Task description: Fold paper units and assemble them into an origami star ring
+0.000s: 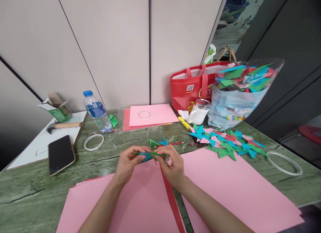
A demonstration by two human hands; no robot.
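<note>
Between my two hands is a small folded paper piece [147, 156] in green and blue, seen nearly edge-on. My left hand [127, 162] pinches its left end between thumb and fingers. At the other end, the thumb and fingers of my right hand [172, 164] close on the green part. Just beyond my hands lie a green folded triangle [153, 143], a blue folded piece [163, 141] and a red pencil [177, 144]. Pink paper sheets [140, 199] with a red one showing at the edge lie below my hands.
More pink sheets [225, 186] lie at right, beside a heap of folded paper pieces [225, 141]. Behind stand a white mug [199, 112], a red bag [183, 89] and a clear bag of folded pieces [233, 102]. At left are a bottle [96, 110], a phone [61, 154] and a hammer [66, 125].
</note>
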